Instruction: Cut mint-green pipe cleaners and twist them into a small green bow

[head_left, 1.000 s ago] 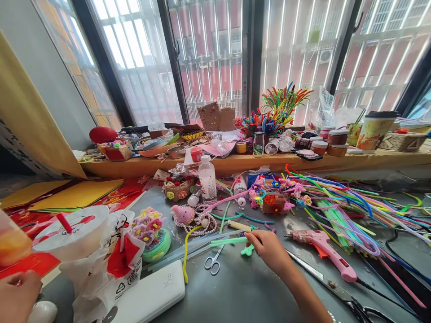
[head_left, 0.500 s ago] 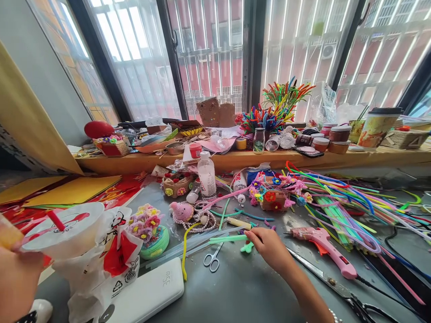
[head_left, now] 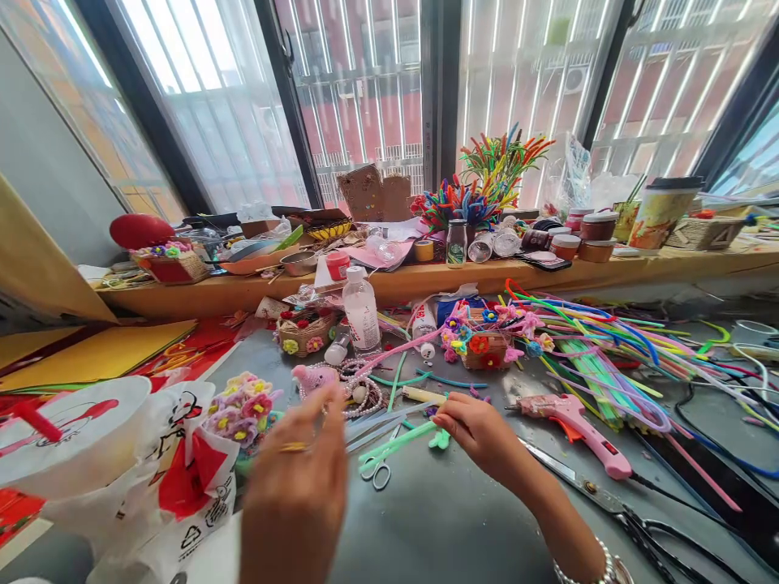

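The right hand is closed in a pinch, thumb against fingers, on the ends of some pale green fuzzy stems, which stick out leftward above the grey table and pass over the small scissors. The left hand is raised near the camera, its fingers loosely extended and blurred; whether it has hold of anything cannot be told. Behind it, at the left edge, a big lidded cup with a red straw has a white plastic bag gathered around and beside it; what the cup contains does not show. Further back stands a capped clear bottle with whitish contents, next to a woven basket trimmed with fuzzy flowers and holding dark red pieces. To the right, a brown box is crowded with bright flowers on and around it. On the window sill, a shallow metal bowl sits near a red-lidded tub; a small glass bottle stands upright, two clear jars lie beside it, and several lidded jars cluster near a tall paper cup with a black lid. A low woven basket beside that cup holds something red.
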`<state>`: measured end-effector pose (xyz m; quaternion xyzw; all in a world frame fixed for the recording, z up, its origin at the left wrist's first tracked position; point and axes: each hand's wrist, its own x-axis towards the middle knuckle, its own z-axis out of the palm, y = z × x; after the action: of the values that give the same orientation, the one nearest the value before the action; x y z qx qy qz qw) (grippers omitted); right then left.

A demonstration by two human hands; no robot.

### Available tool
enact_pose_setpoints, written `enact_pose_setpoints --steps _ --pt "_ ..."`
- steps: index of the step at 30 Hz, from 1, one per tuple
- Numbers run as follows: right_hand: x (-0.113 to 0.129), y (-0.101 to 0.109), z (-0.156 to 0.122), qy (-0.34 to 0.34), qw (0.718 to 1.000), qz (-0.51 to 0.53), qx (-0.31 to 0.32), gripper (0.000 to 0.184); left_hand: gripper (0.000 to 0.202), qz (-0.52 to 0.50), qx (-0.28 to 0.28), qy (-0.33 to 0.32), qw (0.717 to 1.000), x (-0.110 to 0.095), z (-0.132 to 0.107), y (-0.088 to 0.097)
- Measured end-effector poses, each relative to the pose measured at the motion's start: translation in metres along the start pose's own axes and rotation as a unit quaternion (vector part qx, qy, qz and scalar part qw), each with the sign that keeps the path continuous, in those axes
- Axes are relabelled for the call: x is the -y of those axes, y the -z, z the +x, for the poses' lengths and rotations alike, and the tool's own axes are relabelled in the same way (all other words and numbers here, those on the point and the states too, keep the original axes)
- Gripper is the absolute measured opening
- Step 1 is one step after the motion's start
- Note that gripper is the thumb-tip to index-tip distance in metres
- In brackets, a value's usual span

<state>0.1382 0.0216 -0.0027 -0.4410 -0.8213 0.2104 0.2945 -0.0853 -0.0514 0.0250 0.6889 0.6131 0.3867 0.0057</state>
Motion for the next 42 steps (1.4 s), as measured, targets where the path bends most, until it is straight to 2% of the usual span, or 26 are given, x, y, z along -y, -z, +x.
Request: enact_pose_setpoints --steps 3,5,6,8,10,12,14,16,18,20,25,27,30,32,36,39,42 --pt "0.000 0.005 -0.002 0.029 0.999 0.001 -0.032 0.036 0.034 -0.009 0.149 -0.134 0.980 -0.038 0.026 -0.045" --pt "-0.003 0.008 -0.002 0.029 0.998 0.014 -0.052 0.036 0.030 -0.024 0.256 -0.139 0.956 -0.051 0.037 -0.067" --pt "-0.005 0.009 -0.002 0.025 0.997 0.022 -0.063 0.036 0.029 -0.045 0.286 -0.131 0.948 -0.054 0.041 -0.075" --pt "-0.009 0.011 -0.001 0.005 0.994 0.050 -0.093 0.034 0.026 -0.102 0.301 -0.104 0.942 -0.053 0.050 -0.084" --pt "-0.012 0.012 0.000 -0.044 0.984 0.115 -0.130 0.031 0.027 -0.189 0.326 -0.060 0.925 -0.050 0.058 -0.089" --pt "-0.014 0.013 0.000 -0.098 0.959 0.220 -0.149 0.028 0.027 -0.298 0.358 0.009 0.885 -0.046 0.063 -0.092" --pt "-0.014 0.013 0.001 -0.120 0.927 0.325 -0.146 0.027 0.026 -0.400 0.384 0.092 0.827 -0.043 0.064 -0.093" --pt "-0.014 0.012 0.001 -0.114 0.899 0.398 -0.142 0.025 0.027 -0.467 0.397 0.167 0.772 -0.042 0.062 -0.095" --pt "-0.013 0.009 0.002 -0.120 0.872 0.449 -0.155 0.025 0.027 -0.493 0.408 0.206 0.740 -0.042 0.057 -0.097" --pt "-0.013 0.004 0.003 -0.140 0.839 0.497 -0.170 0.026 0.024 -0.495 0.421 0.208 0.731 -0.043 0.051 -0.099" --pt "-0.011 -0.003 0.006 -0.174 0.747 0.613 -0.190 0.022 0.021 -0.476 0.418 0.184 0.751 -0.049 0.038 -0.107" --pt "-0.009 -0.004 0.006 -0.183 0.706 0.658 -0.188 0.020 0.026 -0.496 0.420 0.196 0.734 -0.051 0.035 -0.109" --pt "-0.006 -0.002 0.007 -0.198 0.658 0.707 -0.168 0.021 0.031 -0.537 0.429 0.232 0.688 -0.055 0.031 -0.110" --pt "-0.004 -0.002 0.008 -0.194 0.647 0.719 -0.164 0.023 0.033 -0.543 0.439 0.246 0.672 -0.055 0.029 -0.110" --pt "-0.005 -0.002 0.010 -0.183 0.646 0.721 -0.173 0.027 0.030 -0.558 0.443 0.275 0.646 -0.053 0.026 -0.111" --pt "-0.006 -0.003 0.011 -0.193 0.623 0.735 -0.186 0.025 0.029 -0.570 0.436 0.295 0.631 -0.051 0.025 -0.111" --pt "-0.007 -0.005 0.012 -0.194 0.604 0.746 -0.202 0.024 0.030 -0.578 0.452 0.295 0.612 -0.050 0.026 -0.111"
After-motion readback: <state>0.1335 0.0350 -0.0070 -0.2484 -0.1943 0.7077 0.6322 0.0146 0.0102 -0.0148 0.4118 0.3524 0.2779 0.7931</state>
